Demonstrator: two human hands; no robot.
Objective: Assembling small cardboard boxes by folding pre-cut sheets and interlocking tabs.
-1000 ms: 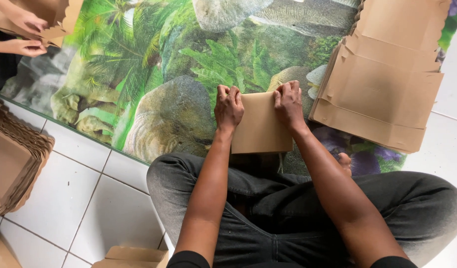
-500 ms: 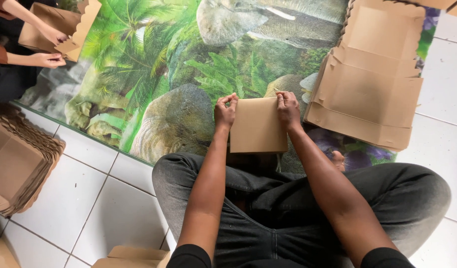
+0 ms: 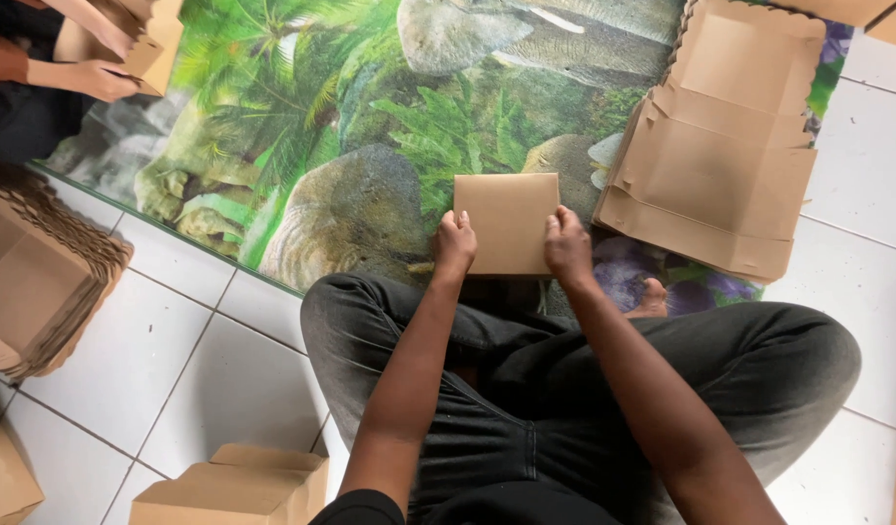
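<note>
I sit cross-legged on a white tiled floor at the edge of a green mat (image 3: 370, 126) printed with plants and rocks. Both hands hold a brown folded cardboard piece (image 3: 506, 219) in front of my knees, above the mat. My left hand (image 3: 455, 243) grips its lower left edge. My right hand (image 3: 567, 243) grips its lower right edge. The piece looks flat, with its plain face towards me.
A stack of flat unfolded cardboard boxes (image 3: 725, 146) lies on the mat to the right. A nested pile of cardboard blanks (image 3: 35, 282) sits at left. Folded boxes (image 3: 239, 486) stand near my left knee. Another person's hands (image 3: 98, 68) work cardboard at the top left.
My hands have slid from the upper corners of the cardboard piece down to its lower edges. The view has shifted slightly; the other person's hands have moved too.
</note>
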